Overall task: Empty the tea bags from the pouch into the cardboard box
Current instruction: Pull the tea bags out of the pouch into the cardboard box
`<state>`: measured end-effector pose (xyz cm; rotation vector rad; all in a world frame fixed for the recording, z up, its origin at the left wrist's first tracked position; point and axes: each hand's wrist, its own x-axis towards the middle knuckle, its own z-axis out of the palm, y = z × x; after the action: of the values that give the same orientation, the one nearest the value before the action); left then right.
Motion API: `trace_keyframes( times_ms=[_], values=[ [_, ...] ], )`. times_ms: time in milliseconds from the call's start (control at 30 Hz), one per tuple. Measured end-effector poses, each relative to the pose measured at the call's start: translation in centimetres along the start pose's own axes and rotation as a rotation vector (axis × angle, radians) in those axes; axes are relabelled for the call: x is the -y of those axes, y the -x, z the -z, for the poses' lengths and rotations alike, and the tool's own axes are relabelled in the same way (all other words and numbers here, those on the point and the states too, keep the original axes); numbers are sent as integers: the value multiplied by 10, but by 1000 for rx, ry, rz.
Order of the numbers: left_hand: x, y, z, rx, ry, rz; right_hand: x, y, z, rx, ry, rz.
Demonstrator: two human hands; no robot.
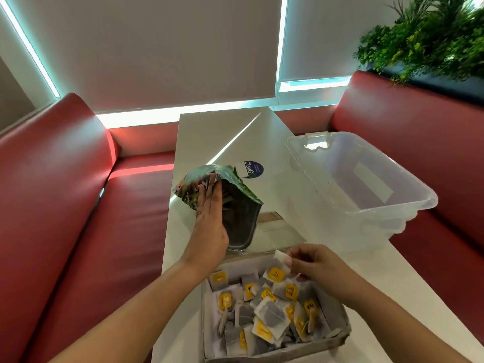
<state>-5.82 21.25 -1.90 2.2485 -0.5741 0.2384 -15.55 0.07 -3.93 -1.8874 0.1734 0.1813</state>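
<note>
My left hand (209, 221) grips a green printed pouch (241, 216) from its left side, holding it up over the white table (199, 137) with its open mouth tilted toward the box; the dark inside shows. The cardboard box (340, 336) stands at the table's near edge and holds several tea bags (272, 313) with yellow tags. My right hand (314, 265) hovers over the box's far right corner, fingers pinched on a white tea bag (280, 257).
A clear plastic bin (366, 184) stands on the table to the right, hanging over the edge. A round blue sticker (254, 169) lies behind the pouch. Red padded benches (65, 205) flank the table on both sides. A plant (424, 38) stands at the upper right.
</note>
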Motion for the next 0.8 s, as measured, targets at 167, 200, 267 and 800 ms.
trace_keyframes(
  times_ms=[167,200,267,800],
  values=[
    [-9,-1,3,-20,11,-29,-5,2,-11,-265,223,247],
    [-12,0,3,-26,12,-47,1,0,-14,-269,195,331],
    [-19,1,4,-49,5,-89,15,-6,-22,-239,218,431],
    [-43,-14,25,-242,-108,-462,75,-50,-36,-555,137,575]
  ],
)
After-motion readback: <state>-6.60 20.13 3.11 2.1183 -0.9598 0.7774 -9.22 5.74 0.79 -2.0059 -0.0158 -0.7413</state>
